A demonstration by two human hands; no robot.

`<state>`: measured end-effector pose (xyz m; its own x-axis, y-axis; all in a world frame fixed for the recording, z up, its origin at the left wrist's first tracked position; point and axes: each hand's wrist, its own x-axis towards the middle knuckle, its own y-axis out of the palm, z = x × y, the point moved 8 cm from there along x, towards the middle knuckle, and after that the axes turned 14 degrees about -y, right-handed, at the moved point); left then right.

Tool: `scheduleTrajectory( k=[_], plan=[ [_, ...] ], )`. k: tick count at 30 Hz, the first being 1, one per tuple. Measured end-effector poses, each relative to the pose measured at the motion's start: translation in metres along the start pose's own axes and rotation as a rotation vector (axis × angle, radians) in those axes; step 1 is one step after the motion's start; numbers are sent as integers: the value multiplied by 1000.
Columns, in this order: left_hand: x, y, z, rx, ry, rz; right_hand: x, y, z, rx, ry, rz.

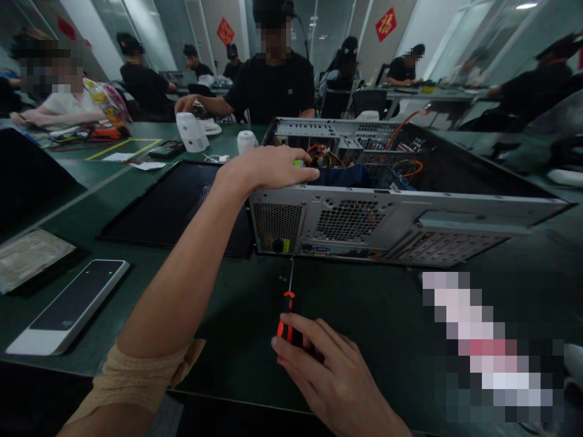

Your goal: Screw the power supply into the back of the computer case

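The right hand (325, 358) has its thumb and fingers closed on the handle of the screwdriver (289, 295), which reaches up to the lower rear edge of the case (401, 209); whether its tip sits in a screw head, I cannot tell. The left hand (268, 165) lies over the upper edge of the case, near the cables (323, 152); its fingertips are partly hidden, so I cannot say if they clamp. In my judgement, the tip could slip and scratch the metal, if it is not straight or the push is too weak. The case could slide away, if the left hand does not hold it firmly. Two small screws (281, 277) lie loose on the table (218, 328), just beside the shaft; a careless sweep could scatter them.
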<state>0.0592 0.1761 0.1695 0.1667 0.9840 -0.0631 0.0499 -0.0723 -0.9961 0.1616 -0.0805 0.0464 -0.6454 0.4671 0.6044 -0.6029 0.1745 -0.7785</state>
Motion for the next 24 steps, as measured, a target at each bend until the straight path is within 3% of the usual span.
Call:
scheduleTrajectory(
  k=[9,14,24],
  plan=[
    [4,1,1,-4,13,-13,-1,15,-1,156,51,240],
    [4,1,1,-7,13,-10,-1,14,-4,218,72,169],
    [2,2,0,-6,24,-7,1,9,-9,92,68,90]
  ],
)
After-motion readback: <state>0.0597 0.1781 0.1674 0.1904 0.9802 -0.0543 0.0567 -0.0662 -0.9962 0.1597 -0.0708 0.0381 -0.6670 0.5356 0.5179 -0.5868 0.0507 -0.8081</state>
